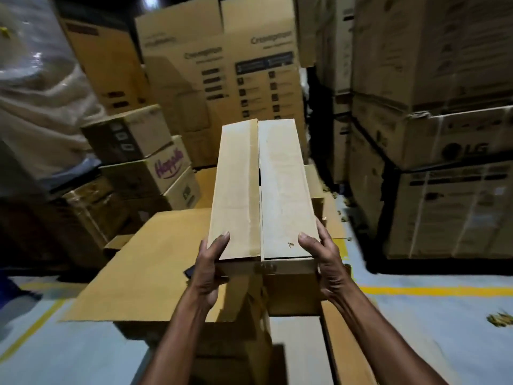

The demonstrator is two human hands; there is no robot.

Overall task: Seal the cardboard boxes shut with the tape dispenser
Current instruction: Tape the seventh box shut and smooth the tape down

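Head cam: left hand (211,262) and right hand (322,257) each grip a near corner of the long cardboard box (266,190), thumbs on top. My guess is that's to hold the two flaps level so the seam between the hands lines up for taping. No tape dispenser in sight. A dark thing (191,271) peeks out just left of the left hand, can't tell what.
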